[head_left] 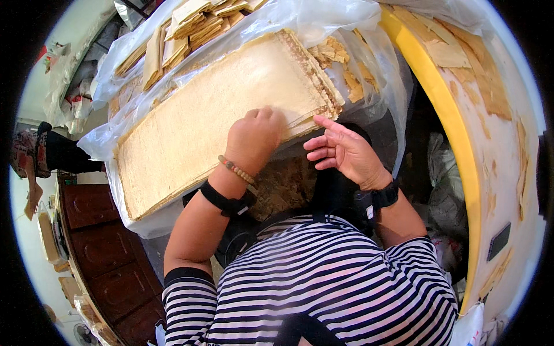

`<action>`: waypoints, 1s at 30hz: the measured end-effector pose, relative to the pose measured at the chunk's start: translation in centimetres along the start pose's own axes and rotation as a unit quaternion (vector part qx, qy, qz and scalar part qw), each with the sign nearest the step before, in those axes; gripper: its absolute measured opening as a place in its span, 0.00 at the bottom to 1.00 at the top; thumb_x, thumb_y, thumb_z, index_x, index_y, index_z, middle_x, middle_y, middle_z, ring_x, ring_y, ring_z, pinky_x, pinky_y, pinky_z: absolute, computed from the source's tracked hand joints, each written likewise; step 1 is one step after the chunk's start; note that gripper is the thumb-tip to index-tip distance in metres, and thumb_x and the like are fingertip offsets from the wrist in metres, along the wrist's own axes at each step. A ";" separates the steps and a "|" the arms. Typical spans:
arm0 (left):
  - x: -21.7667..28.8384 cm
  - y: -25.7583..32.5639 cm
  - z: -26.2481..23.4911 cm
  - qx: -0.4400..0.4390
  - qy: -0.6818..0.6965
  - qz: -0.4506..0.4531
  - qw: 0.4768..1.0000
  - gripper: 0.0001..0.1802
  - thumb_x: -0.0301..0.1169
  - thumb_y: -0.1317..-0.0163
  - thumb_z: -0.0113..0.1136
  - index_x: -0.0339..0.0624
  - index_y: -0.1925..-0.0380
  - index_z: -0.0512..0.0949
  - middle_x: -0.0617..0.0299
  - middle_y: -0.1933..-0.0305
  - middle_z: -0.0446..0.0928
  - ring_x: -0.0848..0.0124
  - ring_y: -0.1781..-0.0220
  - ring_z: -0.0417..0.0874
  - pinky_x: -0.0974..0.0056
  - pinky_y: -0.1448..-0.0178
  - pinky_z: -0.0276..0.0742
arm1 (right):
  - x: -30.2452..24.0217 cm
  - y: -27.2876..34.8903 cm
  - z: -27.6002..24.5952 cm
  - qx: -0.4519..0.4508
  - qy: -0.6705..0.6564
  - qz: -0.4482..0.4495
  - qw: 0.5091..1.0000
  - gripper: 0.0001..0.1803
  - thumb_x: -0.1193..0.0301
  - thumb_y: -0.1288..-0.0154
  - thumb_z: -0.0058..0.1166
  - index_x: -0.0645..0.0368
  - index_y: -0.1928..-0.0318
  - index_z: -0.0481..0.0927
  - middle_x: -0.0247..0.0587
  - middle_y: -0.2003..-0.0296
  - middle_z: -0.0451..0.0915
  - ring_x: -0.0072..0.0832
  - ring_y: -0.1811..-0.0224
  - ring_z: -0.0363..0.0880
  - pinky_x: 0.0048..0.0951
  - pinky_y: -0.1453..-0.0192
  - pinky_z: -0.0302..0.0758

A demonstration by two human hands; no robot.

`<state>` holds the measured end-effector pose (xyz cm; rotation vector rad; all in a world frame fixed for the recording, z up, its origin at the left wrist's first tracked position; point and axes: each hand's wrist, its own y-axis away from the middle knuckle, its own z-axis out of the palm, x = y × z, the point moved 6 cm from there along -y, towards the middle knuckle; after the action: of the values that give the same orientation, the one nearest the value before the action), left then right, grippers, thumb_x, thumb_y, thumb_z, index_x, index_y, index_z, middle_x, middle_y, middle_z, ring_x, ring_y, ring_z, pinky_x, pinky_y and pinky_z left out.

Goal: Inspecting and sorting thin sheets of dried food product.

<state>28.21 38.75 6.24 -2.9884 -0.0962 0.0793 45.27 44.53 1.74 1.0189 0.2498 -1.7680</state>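
While hands press sheets (213, 109), yellow tray (444, 109) flanks right.

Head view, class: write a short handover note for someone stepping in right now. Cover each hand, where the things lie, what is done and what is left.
Left hand: fist-down, pressing on the stack of thin tan sheets.
Right hand: open, empty, fingertips at the stack's near edge.
The stack lies on clear plastic; broken scraps sit past its far end.
Done: sheets stacked flat.
Left: cannot tell.
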 end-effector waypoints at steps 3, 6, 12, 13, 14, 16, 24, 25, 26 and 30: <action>0.2 -0.5 -0.4 -0.006 0.007 -0.006 1.000 0.15 0.33 0.39 0.58 0.46 0.52 0.79 0.58 0.50 0.82 0.59 0.51 0.83 0.58 0.51 0.82 | -0.2 -0.4 -0.3 -0.016 -0.059 0.010 0.998 0.30 0.62 0.22 0.42 0.62 0.26 0.54 0.52 0.49 0.81 0.33 0.53 0.85 0.30 0.54 0.84; -0.1 -0.6 -0.8 0.000 0.046 -0.006 0.999 0.16 0.33 0.39 0.59 0.45 0.51 0.78 0.57 0.49 0.82 0.58 0.49 0.82 0.57 0.49 0.81 | -0.2 -0.8 -0.3 -0.021 -0.117 0.034 0.992 0.28 0.62 0.22 0.43 0.62 0.29 0.57 0.53 0.47 0.80 0.33 0.53 0.85 0.30 0.55 0.85; -1.2 -0.1 -1.0 0.066 0.129 0.007 0.989 0.20 0.32 0.41 0.61 0.44 0.47 0.77 0.55 0.48 0.82 0.56 0.47 0.81 0.56 0.45 0.80 | -0.7 -2.3 0.5 0.042 -0.156 0.030 0.986 0.20 0.62 0.23 0.47 0.61 0.39 0.69 0.50 0.49 0.81 0.30 0.58 0.85 0.29 0.59 0.86; -1.3 -0.1 -1.2 0.074 0.139 0.004 0.988 0.20 0.32 0.41 0.62 0.45 0.47 0.77 0.55 0.48 0.82 0.56 0.47 0.82 0.56 0.46 0.80 | -0.9 -2.5 0.4 0.064 -0.108 0.010 0.992 0.20 0.61 0.25 0.50 0.60 0.41 0.71 0.47 0.52 0.82 0.27 0.60 0.86 0.27 0.61 0.86; -1.4 -0.1 -1.2 0.075 0.139 0.003 0.987 0.20 0.32 0.41 0.62 0.45 0.47 0.77 0.55 0.48 0.82 0.56 0.47 0.82 0.56 0.46 0.80 | -1.1 -2.9 0.7 0.063 -0.107 0.011 0.992 0.20 0.61 0.25 0.50 0.60 0.41 0.71 0.47 0.52 0.82 0.27 0.60 0.86 0.27 0.61 0.86; -1.7 -0.1 -1.2 0.072 0.176 -0.032 0.981 0.18 0.32 0.39 0.62 0.45 0.48 0.79 0.53 0.49 0.82 0.55 0.48 0.82 0.56 0.46 0.80 | -1.9 -3.5 0.6 0.126 0.121 0.009 0.985 0.17 0.59 0.27 0.54 0.60 0.50 0.77 0.42 0.58 0.84 0.23 0.67 0.84 0.24 0.65 0.83; -2.2 -0.2 -0.5 0.117 0.249 -0.044 0.961 0.16 0.34 0.36 0.61 0.46 0.49 0.81 0.53 0.52 0.83 0.55 0.50 0.83 0.56 0.48 0.80 | -3.1 -5.9 -0.3 0.180 0.292 -0.043 0.938 0.15 0.63 0.29 0.56 0.66 0.58 0.80 0.40 0.66 0.84 0.23 0.72 0.84 0.22 0.69 0.81; -2.1 -0.3 -0.5 0.128 0.251 -0.036 0.959 0.15 0.34 0.36 0.61 0.45 0.49 0.81 0.53 0.51 0.83 0.55 0.50 0.83 0.56 0.48 0.80 | -3.0 -6.1 -0.1 0.160 0.255 -0.044 0.953 0.15 0.64 0.28 0.56 0.66 0.55 0.80 0.38 0.66 0.84 0.23 0.71 0.84 0.21 0.69 0.80; -2.2 -0.4 -0.2 0.129 0.251 -0.037 0.959 0.15 0.34 0.36 0.61 0.45 0.49 0.81 0.53 0.51 0.83 0.55 0.50 0.83 0.56 0.48 0.80 | -3.0 -6.1 0.1 0.160 0.256 -0.044 0.952 0.15 0.64 0.28 0.56 0.66 0.55 0.80 0.38 0.66 0.84 0.23 0.71 0.84 0.21 0.69 0.80; -2.0 -0.9 0.0 0.135 0.271 -0.025 0.953 0.15 0.36 0.35 0.61 0.45 0.51 0.82 0.54 0.50 0.83 0.55 0.50 0.83 0.56 0.47 0.80 | -3.1 -6.1 0.7 0.130 0.183 -0.068 0.972 0.15 0.66 0.28 0.56 0.66 0.52 0.80 0.37 0.62 0.84 0.24 0.65 0.85 0.21 0.66 0.81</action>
<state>26.13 39.45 6.51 -2.6216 -0.0886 -0.6715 40.00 48.95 2.74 1.5512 0.3297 -1.7556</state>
